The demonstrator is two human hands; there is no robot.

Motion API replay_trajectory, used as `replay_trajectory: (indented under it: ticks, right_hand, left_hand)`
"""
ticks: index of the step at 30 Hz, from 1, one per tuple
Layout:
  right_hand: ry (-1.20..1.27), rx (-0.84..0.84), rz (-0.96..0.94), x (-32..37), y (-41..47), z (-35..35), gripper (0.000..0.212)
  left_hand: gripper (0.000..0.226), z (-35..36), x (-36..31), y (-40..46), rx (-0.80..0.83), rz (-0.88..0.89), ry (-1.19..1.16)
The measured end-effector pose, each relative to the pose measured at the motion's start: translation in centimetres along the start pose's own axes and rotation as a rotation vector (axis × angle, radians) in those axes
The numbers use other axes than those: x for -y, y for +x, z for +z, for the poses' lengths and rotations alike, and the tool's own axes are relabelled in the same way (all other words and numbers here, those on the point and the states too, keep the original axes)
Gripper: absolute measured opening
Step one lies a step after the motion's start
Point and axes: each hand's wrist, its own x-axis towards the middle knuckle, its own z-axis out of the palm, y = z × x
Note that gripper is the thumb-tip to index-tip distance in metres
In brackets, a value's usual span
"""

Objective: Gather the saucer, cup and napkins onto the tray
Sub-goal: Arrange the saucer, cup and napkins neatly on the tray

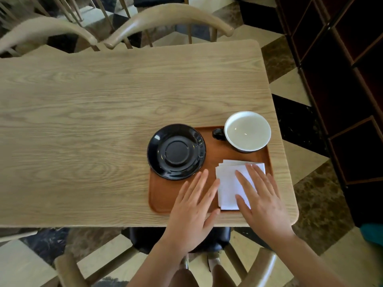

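Observation:
A brown wooden tray [163,195] lies at the near right corner of the table. On it, a black saucer [176,151] sits at the left, overhanging the tray's rim. A cup [247,130], black outside and white inside, stands at the tray's far right with its handle pointing left. A stack of white napkins [229,183] lies at the near right of the tray. My right hand [263,200] lies flat with spread fingers on the napkins. My left hand [193,208] hovers flat over the tray, just left of the napkins, holding nothing.
The light wooden table [93,121] stretches left and away from the tray. Two wooden chairs [165,17] stand at the far side, and another chair [257,264] is below me at the near edge. A dark cabinet [342,79] stands to the right.

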Motion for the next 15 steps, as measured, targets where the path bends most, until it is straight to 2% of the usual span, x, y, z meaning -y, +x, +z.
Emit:
replay_trajectory:
  ticks: [5,9,15]
  right_hand:
    - [0.030,0.019,-0.121,3.8,3.0,0.8,0.044]
    - [-0.015,0.101,-0.192,5.9,5.0,1.4,0.045]
    - [0.003,0.125,-0.208,6.3,5.7,2.3,0.040]
  left_hand:
    - [0.056,-1.7,4.1,-0.9,-0.081,-0.165,0.017]
    - [0.057,-2.1,7.0,-1.8,-0.048,-0.294,0.127]
    - [0.059,-1.7,8.5,-2.8,0.003,-0.273,0.155]
